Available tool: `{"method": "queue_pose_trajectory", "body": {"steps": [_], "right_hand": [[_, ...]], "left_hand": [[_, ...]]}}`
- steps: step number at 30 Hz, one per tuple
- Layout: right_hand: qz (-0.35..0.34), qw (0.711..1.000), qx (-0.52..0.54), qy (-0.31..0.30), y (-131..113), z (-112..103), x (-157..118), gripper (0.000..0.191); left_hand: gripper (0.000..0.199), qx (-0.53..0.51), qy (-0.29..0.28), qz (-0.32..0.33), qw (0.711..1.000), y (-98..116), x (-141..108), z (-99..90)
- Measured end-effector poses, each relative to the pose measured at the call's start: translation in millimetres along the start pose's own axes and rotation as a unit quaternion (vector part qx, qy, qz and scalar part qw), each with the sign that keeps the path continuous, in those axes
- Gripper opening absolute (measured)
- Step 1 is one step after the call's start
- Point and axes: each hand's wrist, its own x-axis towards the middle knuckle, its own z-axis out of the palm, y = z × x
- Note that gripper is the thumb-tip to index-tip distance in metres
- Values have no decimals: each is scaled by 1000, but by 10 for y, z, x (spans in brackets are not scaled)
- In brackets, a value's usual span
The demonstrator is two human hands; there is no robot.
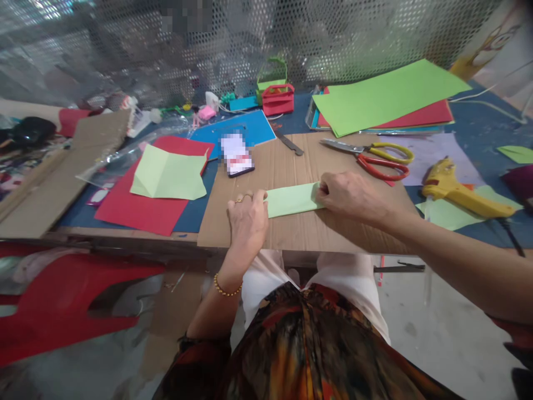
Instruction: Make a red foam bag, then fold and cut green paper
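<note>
A folded strip of pale green paper [293, 200] lies across the brown cardboard sheet [233, 203], between my two hands. My left hand [249, 218] has its fingers curled on the strip's left end, pressing it against the cardboard. At the right end, my right hand [347, 194] is closed, with its bent fingers on the paper. Scissors [368, 153] with yellow and red handles lie beyond my right hand. A phone [238, 155] with a lit screen rests beyond my left hand. Near it is a dark blade [290, 144].
Red paper [144, 205] under a creased pale green sheet [169, 172] is at left. A yellow glue gun [464, 191] lies at right. Stacked coloured sheets [391, 97] and a small red paper basket [278, 101] are at the back.
</note>
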Motion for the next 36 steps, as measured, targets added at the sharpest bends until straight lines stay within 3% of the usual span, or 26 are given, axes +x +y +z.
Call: {"method": "queue_pose_trajectory", "body": {"steps": [8, 12, 16, 20, 22, 24, 26, 28, 33, 36], "right_hand": [[-32, 999, -7, 18, 70, 87, 51, 31], [-46, 998, -37, 33, 31, 85, 39, 35], [-47, 997, -47, 38, 29, 127, 0, 37], [-89, 986, -74, 122, 79, 212, -41, 29], [-134, 968, -102, 189, 59, 236, -61, 27], [-229, 940, -121, 222, -10, 262, -88, 29], [-341, 909, -120, 206, -107, 320, -128, 31], [-396, 893, -103, 189, -186, 419, -176, 30], [-400, 890, -64, 210, -139, 671, -297, 50], [-390, 892, -69, 217, -3, 696, -387, 48]], "left_hand": [[26, 75, 18, 30, 997, 43, -28, -20], [20, 110, 73, 112, 985, 62, -25, -2], [22, 116, 62, 219, 967, 54, 23, 34], [33, 134, 52, 288, 947, 56, 62, 57], [32, 133, 50, 293, 946, 63, 76, 68], [32, 124, 46, 283, 950, 64, 90, 75], [31, 107, 39, 261, 959, 56, 102, 74], [28, 87, 27, 239, 967, 38, 113, 63], [17, 84, 8, 212, 974, 12, 117, 34], [14, 93, 11, 204, 975, 23, 112, 30]]}}
